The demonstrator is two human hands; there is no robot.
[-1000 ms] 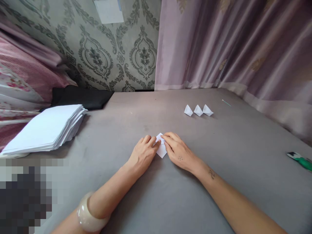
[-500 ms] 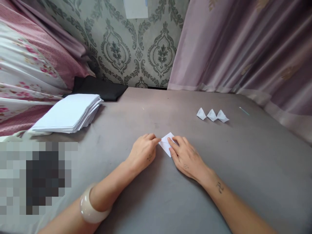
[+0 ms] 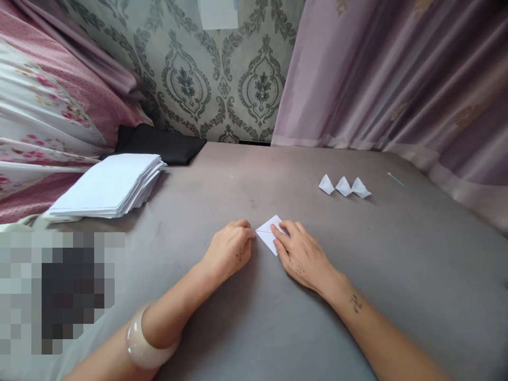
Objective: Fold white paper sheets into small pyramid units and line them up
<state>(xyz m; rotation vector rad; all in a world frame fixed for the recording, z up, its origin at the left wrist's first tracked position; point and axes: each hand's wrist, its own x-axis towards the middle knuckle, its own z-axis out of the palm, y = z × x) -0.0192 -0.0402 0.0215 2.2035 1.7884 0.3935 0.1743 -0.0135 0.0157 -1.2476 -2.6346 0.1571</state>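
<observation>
A small white folded paper (image 3: 269, 239) lies on the grey cloth surface with one corner pointing left and a crease running inward from it. My right hand (image 3: 304, 254) holds it down, thumb and index finger pressing on its right part, which the fingers hide. Just left of the paper's corner, my left hand (image 3: 232, 243) rests with curled fingers, a small gap between its fingertips and the paper. Nothing shows in the left fingers. A pale bangle (image 3: 145, 341) circles my left wrist.
Three small folded paper shapes (image 3: 343, 186) stand in a row at the back right, near a thin greenish stick (image 3: 396, 179). A stack of white paper (image 3: 111, 182) lies at the left, before a black folded item (image 3: 170, 145). Curtains and a patterned wall border the surface.
My left fingertips have come off the paper's left corner and moved slightly left, baring the corner and crease. My right hand still presses on the paper.
</observation>
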